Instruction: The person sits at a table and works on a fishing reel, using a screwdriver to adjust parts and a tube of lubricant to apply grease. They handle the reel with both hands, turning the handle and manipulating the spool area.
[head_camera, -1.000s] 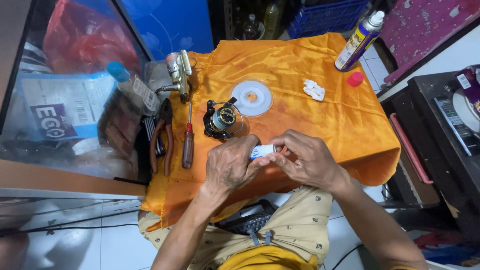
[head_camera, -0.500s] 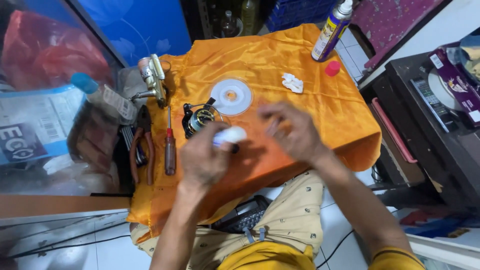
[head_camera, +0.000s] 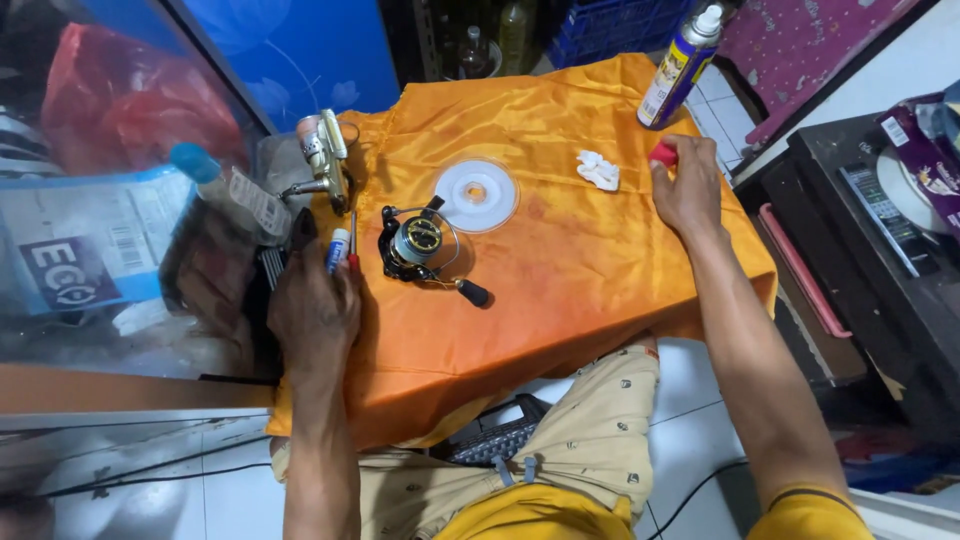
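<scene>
The left hand (head_camera: 315, 310) grips a small white tube with a blue cap (head_camera: 337, 249) at the orange cloth's (head_camera: 560, 260) left edge, near the black-and-gold fishing reel (head_camera: 418, 243); the right hand (head_camera: 688, 190) pinches a small red cap (head_camera: 663, 153) far right.

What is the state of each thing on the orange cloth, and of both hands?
left hand: closed around small white tube
right hand: fingers on red cap
spray can: upright, uncapped
fishing reel: lying on its side
clear disc: lying flat
white wad: crumpled, untouched
</scene>
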